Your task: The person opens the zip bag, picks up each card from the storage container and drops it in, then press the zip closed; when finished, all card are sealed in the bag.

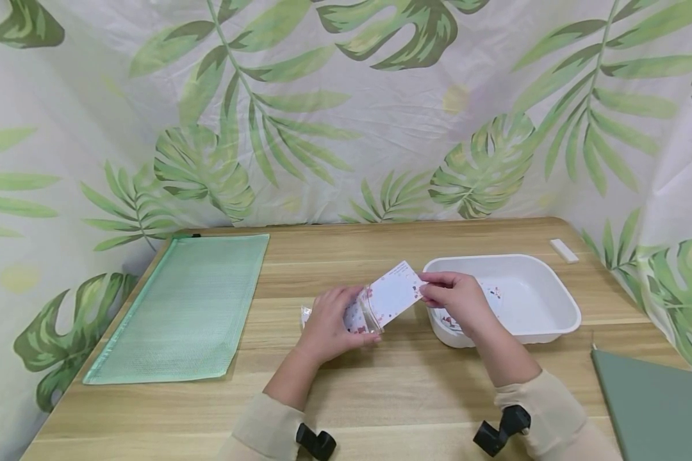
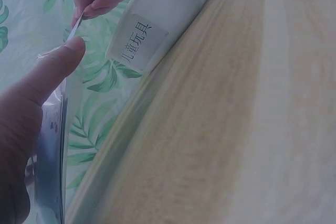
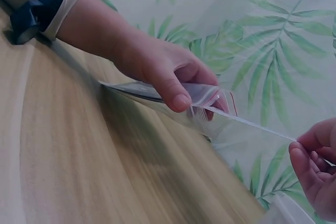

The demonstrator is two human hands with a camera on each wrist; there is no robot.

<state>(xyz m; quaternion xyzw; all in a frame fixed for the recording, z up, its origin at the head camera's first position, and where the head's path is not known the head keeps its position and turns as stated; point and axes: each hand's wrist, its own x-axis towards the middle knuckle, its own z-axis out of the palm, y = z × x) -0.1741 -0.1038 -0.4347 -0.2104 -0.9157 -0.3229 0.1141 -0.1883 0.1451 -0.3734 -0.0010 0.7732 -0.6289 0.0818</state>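
Note:
My left hand (image 1: pixel 330 328) grips a clear zip bag (image 1: pixel 372 315) that holds printed cards, its thumb along the near side. A white card (image 1: pixel 393 293) with a pinkish floral border sticks partway out of the bag's mouth. The fingertips of my right hand (image 1: pixel 460 299) pinch that card's outer corner. In the right wrist view, the card (image 3: pixel 257 125) appears edge-on, stretched between both hands. Just beside the right hand stands a white plastic basin (image 1: pixel 533 314) with printed cards (image 1: pixel 492 296) in its left part.
A mint-green mesh zip pouch (image 1: pixel 179 310) lies flat at the table's left. On the right are a grey-green notebook-like object (image 1: pixel 657 403) and a small white block (image 1: pixel 564 250). The basin's side bears a label with Chinese characters (image 2: pixel 137 40). A leaf-patterned cloth (image 1: pixel 300 128) hangs behind.

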